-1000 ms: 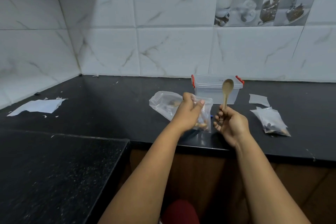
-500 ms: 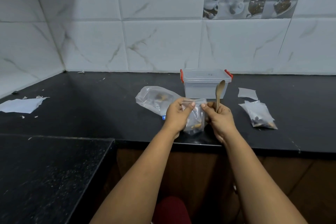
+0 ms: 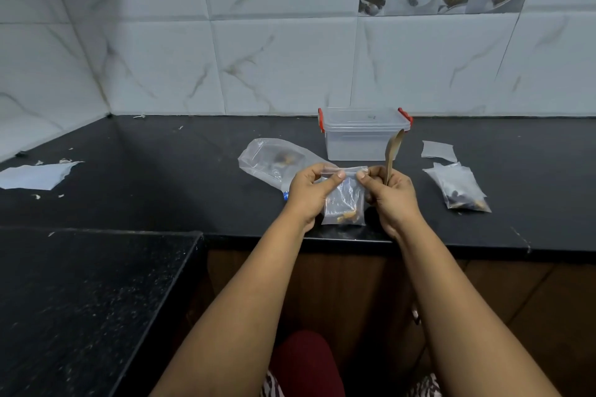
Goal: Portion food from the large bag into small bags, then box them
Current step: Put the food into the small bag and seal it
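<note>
Both hands pinching small bag (image 3: 344, 200) top edge: left hand (image 3: 311, 192) grip one corner, right hand (image 3: 392, 195) other, spoon (image 3: 392, 155) tucked too. Seal strip runs sideways between grips; box (image 3: 362, 138) just beyond, lid shut.

A single head-worn wide-angle view looks forward and down from close above the black stone tabletop (image 3: 161, 177), facing the white marble-tiled wall (image 3: 274, 58) across the upper frame; both forearms reach in from the bottom edge toward centre.
</note>
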